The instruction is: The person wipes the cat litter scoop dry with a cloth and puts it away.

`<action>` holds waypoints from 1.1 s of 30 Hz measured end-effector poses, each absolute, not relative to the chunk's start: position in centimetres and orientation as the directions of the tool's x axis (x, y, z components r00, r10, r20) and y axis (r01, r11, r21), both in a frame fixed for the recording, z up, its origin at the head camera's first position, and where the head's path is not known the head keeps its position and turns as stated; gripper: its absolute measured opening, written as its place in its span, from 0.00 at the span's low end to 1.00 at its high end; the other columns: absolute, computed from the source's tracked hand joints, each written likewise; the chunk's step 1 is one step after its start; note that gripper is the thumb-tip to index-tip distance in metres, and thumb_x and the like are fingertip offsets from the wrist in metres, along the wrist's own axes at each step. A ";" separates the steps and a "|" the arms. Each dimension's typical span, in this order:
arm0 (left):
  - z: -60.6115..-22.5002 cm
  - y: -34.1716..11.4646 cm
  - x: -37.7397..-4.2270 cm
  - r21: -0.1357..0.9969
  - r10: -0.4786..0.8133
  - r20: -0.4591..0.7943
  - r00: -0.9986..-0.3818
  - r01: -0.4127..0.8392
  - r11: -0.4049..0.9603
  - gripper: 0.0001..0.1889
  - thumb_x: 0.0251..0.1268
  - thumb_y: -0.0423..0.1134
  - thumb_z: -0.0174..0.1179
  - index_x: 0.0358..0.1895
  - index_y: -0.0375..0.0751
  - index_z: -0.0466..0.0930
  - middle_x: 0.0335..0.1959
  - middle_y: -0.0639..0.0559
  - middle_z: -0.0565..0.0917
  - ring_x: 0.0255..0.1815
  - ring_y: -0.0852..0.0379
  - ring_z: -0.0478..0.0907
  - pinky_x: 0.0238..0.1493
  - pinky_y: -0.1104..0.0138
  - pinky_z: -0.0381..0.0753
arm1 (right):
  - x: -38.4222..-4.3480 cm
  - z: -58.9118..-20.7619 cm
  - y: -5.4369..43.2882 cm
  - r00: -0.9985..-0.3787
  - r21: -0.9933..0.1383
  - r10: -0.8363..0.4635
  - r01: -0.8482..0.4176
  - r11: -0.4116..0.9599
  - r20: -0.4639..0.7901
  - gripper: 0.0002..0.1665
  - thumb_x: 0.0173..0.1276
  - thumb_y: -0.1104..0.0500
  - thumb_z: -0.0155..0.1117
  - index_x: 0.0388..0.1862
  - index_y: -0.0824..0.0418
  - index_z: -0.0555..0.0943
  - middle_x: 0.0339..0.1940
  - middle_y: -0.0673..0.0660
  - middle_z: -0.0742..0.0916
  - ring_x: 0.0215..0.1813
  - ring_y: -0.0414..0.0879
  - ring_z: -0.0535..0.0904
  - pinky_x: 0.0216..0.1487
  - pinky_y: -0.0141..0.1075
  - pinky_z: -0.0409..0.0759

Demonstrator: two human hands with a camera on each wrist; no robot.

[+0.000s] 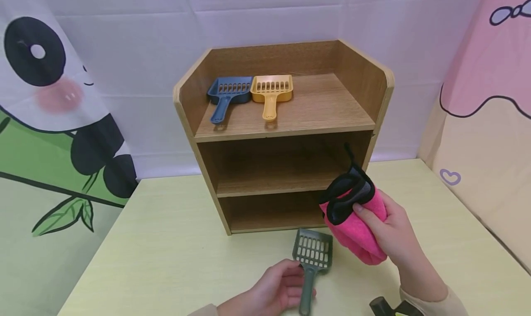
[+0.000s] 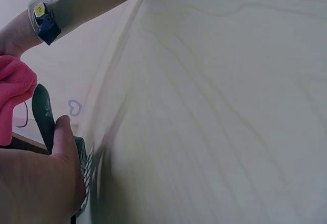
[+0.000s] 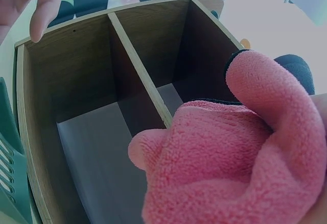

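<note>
A pale backdrop with painted cartoon figures [image 1: 145, 53] stands behind a light yellow wooden table [image 1: 166, 260]. The left hand [image 1: 278, 288] grasps a grey-green plastic slotted scoop [image 1: 309, 271], its fingers passing behind the handle and its thumb beside the head. The scoop is therefore immediately to the right of this hand, its long axis pointing from the person toward the shelf, handle nearest the person. The right hand [image 1: 387, 228] is farther from it and grips a folded, fluffy pink cloth with black edging [image 1: 354, 235], which is above and to the right of the scoop's head. Beyond both, on the top board of a brown wooden three-level shelf [image 1: 327, 99], a blue plastic scoop [image 1: 230, 90] and a yellow plastic scoop [image 1: 271, 88] lie side by side, handles forward.
</note>
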State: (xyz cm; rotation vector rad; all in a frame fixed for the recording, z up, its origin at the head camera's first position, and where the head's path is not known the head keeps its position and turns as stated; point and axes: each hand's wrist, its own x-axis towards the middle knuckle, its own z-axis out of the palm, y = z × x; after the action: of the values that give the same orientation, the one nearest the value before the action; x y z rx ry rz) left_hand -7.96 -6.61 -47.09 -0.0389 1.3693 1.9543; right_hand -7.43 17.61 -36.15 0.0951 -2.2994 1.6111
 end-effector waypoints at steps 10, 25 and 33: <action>-45.8 -9.0 -8.9 0.843 0.537 -0.394 -0.746 -0.526 -0.113 0.18 0.63 0.46 0.51 0.47 0.35 0.76 0.38 0.48 0.85 0.30 0.59 0.82 0.31 0.69 0.82 | -7.4 -36.1 17.5 -0.943 -0.905 0.127 -0.249 0.345 0.308 0.16 0.68 0.60 0.59 0.53 0.62 0.74 0.36 0.40 0.82 0.36 0.40 0.81 0.34 0.34 0.81; -45.2 -12.7 -11.6 0.912 0.386 -0.341 -0.857 -0.402 -0.085 0.26 0.64 0.37 0.57 0.58 0.20 0.66 0.33 0.47 0.83 0.29 0.64 0.83 0.32 0.71 0.83 | -7.4 -36.3 17.4 -0.943 -0.904 0.125 -0.249 0.349 0.308 0.16 0.68 0.60 0.59 0.53 0.62 0.74 0.36 0.40 0.82 0.36 0.40 0.81 0.34 0.34 0.81; -46.2 -12.6 -12.5 0.962 0.400 -0.225 -0.889 -0.137 0.237 0.22 0.51 0.34 0.69 0.50 0.27 0.78 0.31 0.47 0.84 0.24 0.60 0.78 0.22 0.71 0.78 | -7.4 -36.3 17.5 -0.941 -0.902 0.128 -0.253 0.351 0.314 0.16 0.68 0.60 0.59 0.53 0.62 0.74 0.35 0.40 0.83 0.36 0.40 0.82 0.34 0.34 0.81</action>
State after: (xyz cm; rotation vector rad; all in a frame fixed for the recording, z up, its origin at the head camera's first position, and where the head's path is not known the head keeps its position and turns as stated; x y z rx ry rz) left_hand -12.52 -12.58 -46.22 0.2406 2.0899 1.6913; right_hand -7.42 17.49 -36.32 0.1102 -2.2894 1.6167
